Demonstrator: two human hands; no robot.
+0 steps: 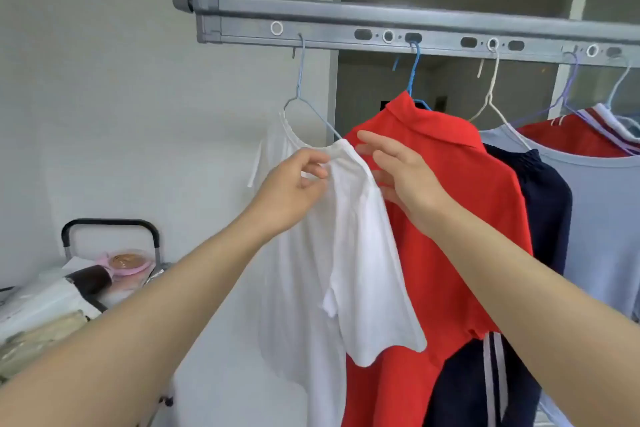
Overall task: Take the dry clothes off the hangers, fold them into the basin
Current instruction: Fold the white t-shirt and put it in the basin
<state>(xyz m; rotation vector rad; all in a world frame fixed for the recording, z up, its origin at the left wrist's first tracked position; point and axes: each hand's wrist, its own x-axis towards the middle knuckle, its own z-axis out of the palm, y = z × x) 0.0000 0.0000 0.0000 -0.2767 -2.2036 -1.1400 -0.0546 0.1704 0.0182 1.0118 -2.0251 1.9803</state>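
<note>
- Head view, far side: drying rail [381,15] loaded from left to right; judged at the very start, no garment off yet.
- Right of centre: red shirt [450,218], navy garment [543,204], pale blue shirt [606,218], all hanging, untouched.
- Left end: white shirt [346,270] on its wire hanger [299,94], first in turn.
- Left hand [291,194] pinching its shoulder seam; right hand [405,177] with straight fingers just beside, holding nothing.
- Basin not in view; all folding left to do.

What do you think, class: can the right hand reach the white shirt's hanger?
Probably yes. The right hand is open at the shoulder of the white shirt; the bare hanger runs just above, with nothing across the way.
</note>
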